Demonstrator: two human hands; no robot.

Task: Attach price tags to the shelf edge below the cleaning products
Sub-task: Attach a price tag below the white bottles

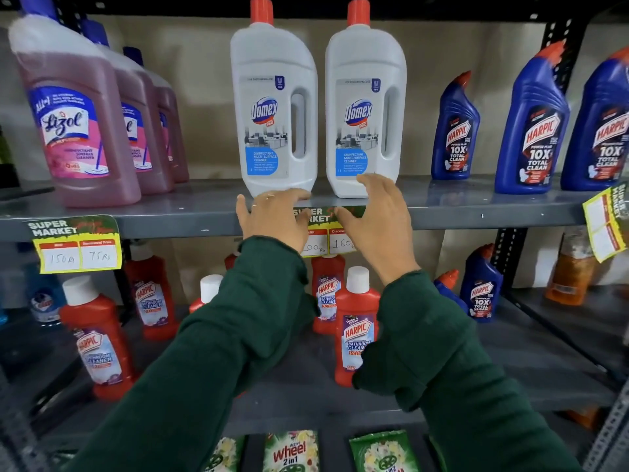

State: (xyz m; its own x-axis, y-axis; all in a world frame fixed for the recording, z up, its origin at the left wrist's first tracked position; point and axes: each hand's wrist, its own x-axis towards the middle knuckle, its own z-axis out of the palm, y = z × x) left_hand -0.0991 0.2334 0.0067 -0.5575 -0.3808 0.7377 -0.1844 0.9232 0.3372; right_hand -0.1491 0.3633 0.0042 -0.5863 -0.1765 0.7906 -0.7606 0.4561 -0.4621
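Both hands [275,216] [374,216] flat on price tag [326,229] — upright, long axis along shelf edge [476,216].

Price tag [326,229] partly covered by fingers of left hand [275,219] & right hand [374,216]; first digit of MRP hidden. Tag at far right [606,226] cut by frame edge, figures blurred, unreadable.

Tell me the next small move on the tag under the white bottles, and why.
Probably press the tag's top strip flat along the shelf edge, then let go: both the left hand and right hand lie on it below the white bottles.
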